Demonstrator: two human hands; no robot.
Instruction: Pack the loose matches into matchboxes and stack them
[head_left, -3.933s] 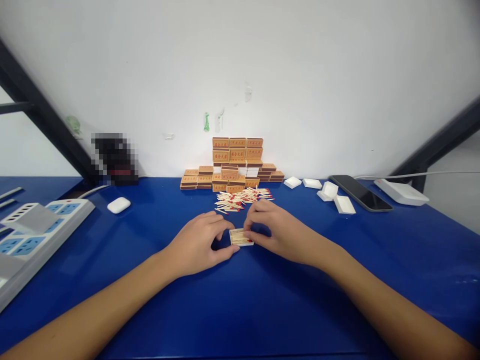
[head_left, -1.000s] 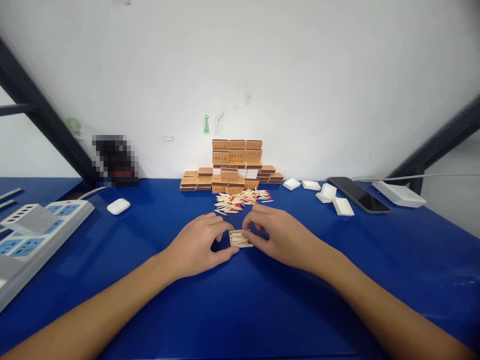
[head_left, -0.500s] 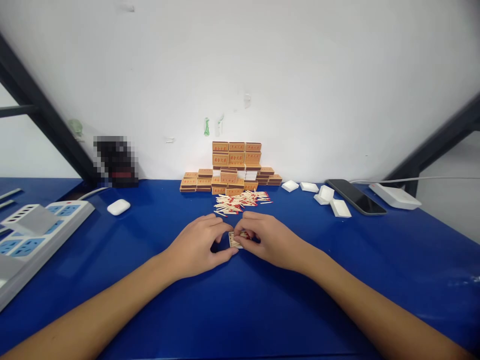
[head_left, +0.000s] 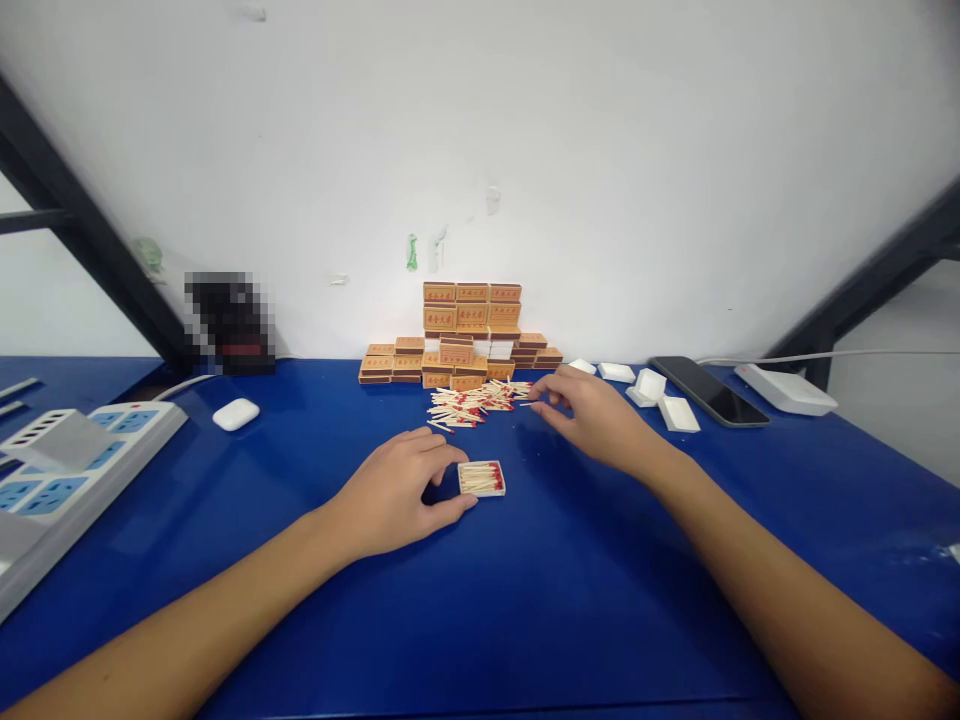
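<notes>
A small white matchbox tray (head_left: pixel 481 490) lies on the blue table, filled with red-tipped matches (head_left: pixel 477 477). My left hand (head_left: pixel 409 488) rests beside it, thumb and forefinger gripping the tray's left end. Farther off is a loose pile of matches (head_left: pixel 469 405). At the pile's right edge my right hand (head_left: pixel 589 415) has its thumb and forefinger closed at the end of a single match (head_left: pixel 525 403).
Stacked matchboxes (head_left: pixel 457 320) stand behind the pile against the wall. White empty trays (head_left: pixel 679 414), a phone (head_left: pixel 709 390) and a white box (head_left: pixel 786 390) lie at right. A white earbud case (head_left: pixel 236 414) and a power strip (head_left: pixel 105 460) are at left.
My right hand has moved from the tray, away and to the right, to the edge of the match pile. The tray's contents now show. My left hand stays in place.
</notes>
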